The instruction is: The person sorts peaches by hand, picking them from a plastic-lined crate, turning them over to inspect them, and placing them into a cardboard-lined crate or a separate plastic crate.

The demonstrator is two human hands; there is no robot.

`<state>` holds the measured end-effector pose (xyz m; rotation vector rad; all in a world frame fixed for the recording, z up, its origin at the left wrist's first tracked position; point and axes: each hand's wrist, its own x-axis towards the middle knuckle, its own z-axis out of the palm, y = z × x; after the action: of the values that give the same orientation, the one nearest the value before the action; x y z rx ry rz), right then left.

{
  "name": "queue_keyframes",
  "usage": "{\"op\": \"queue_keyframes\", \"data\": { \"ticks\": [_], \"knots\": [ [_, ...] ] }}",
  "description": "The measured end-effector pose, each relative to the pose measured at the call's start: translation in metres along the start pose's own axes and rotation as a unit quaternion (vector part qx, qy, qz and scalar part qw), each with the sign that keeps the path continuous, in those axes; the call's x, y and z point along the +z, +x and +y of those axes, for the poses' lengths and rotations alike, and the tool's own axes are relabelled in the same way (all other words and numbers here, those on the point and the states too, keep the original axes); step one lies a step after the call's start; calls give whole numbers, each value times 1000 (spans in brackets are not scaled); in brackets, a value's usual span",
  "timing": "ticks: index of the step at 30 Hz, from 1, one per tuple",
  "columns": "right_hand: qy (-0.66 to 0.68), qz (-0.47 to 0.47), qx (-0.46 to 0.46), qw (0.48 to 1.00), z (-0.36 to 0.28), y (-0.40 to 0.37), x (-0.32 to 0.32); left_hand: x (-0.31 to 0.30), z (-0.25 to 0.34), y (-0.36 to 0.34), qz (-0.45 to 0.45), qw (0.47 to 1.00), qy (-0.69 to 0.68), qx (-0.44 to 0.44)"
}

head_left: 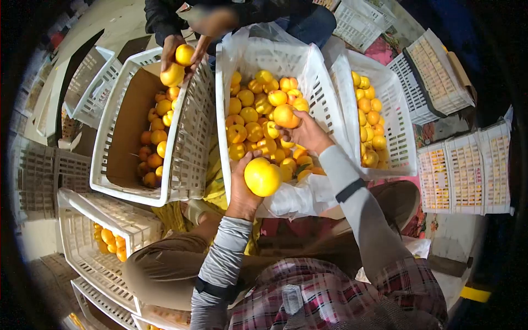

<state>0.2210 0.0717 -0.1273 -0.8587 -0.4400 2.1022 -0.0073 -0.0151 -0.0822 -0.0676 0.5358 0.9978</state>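
My left hand [242,190] is closed around a large, smooth yellow peach [263,177], held above the near end of the middle crate. My right hand [308,133] grips a more orange peach [286,116] over the right part of the same crate. Both hands are above the white slatted crate [324,82], which is lined with clear plastic and holds many yellow-orange peaches [248,114], some blushed red. White plastic liner [300,197] bunches over its near edge, close to my left hand.
Across from me, a person's hands [172,49] hold two peaches [172,75] over a cardboard-lined left crate [118,132]. A right crate [399,129] holds more peaches. Stacked crates [465,170] stand at far right; another crate [77,242] with fruit is at lower left.
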Motion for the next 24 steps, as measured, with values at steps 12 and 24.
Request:
{"op": "queue_keyframes", "data": {
  "ticks": [12, 24],
  "knots": [
    [-482, -114, -117, 861, 0, -12, 96, 18, 20, -30, -63, 996, -48, -42],
    [-809, 188, -16, 557, 47, 86, -28, -57, 166, -50, -83, 942, -213, 247]
  ]
}}
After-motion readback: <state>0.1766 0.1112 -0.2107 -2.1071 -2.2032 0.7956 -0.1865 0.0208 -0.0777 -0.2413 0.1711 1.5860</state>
